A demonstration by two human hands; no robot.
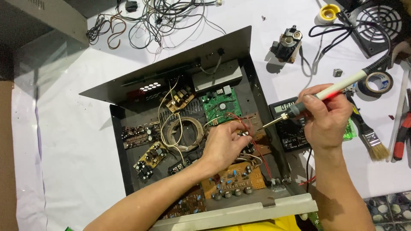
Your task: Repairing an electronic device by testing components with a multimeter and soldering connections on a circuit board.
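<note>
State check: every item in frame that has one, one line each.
amplifier chassis: cover off, boards exposed
soldering iron: held in right hand, tip aimed into chassis, not touching a board
left hand: inside chassis, pinching a small part by the red wires
multimeter: lying flat, partly hidden by right hand
paintbrush: lying on table, unused
black tape roll: lying flat
loose cables: tangled

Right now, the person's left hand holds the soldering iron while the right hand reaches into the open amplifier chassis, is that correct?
Not quite: the hands are swapped. In the head view, the right hand holds the soldering iron, while the left hand reaches into the open amplifier chassis.
</note>
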